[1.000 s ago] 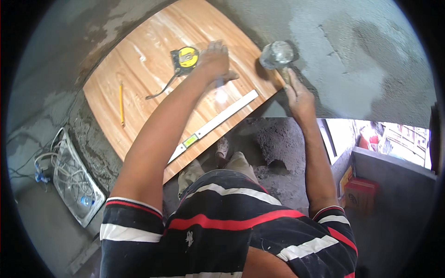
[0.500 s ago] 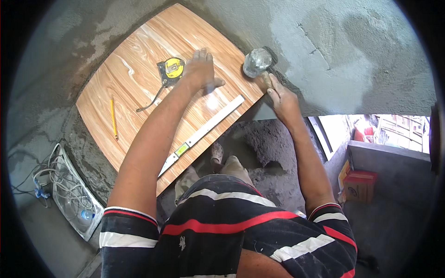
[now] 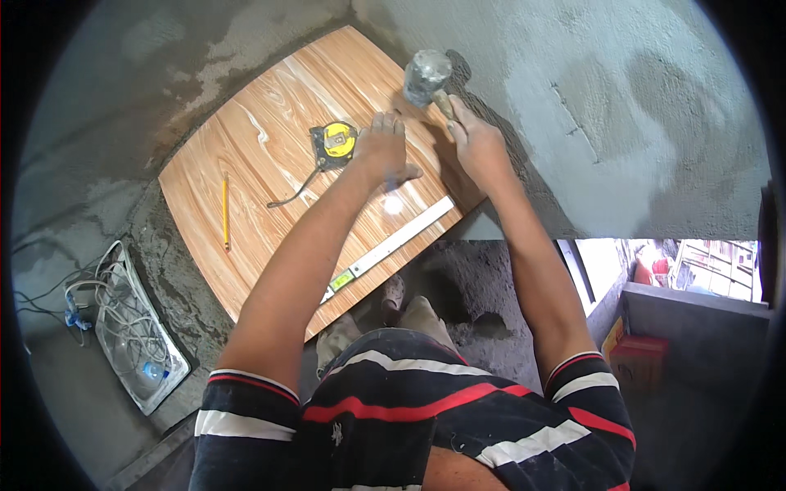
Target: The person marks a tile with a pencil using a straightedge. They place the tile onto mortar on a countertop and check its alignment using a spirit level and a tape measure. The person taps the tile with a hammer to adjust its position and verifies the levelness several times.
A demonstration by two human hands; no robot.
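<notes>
My right hand (image 3: 477, 147) grips the wooden handle of a mallet (image 3: 427, 77) with a grey, mortar-smeared head. The mallet's head is over the right far edge of a wood-patterned tile (image 3: 286, 176); whether it touches cannot be told. Flat on the tile rests my left hand (image 3: 383, 153), fingers stretched out and thumb apart. Beside its fingers lies a yellow and black tape measure (image 3: 337, 141) with a dark wrist strap. A white spirit level (image 3: 401, 235) with a green vial lies along the tile's near edge, partly behind my left forearm. Farther left is a yellow pencil (image 3: 226, 211).
Wet grey cement plaster (image 3: 606, 106) covers the wall at the tile's right. On the left, a white-rimmed basin (image 3: 135, 327) holds tangled cables and a bottle. A cardboard box (image 3: 639, 360) stands at the right by a low grey wall (image 3: 696, 315). My shoes are below the tile's near edge.
The mallet and my right hand have shifted farther away along the tile's right edge. My left hand stays flat on the tile. The whole view has shifted somewhat.
</notes>
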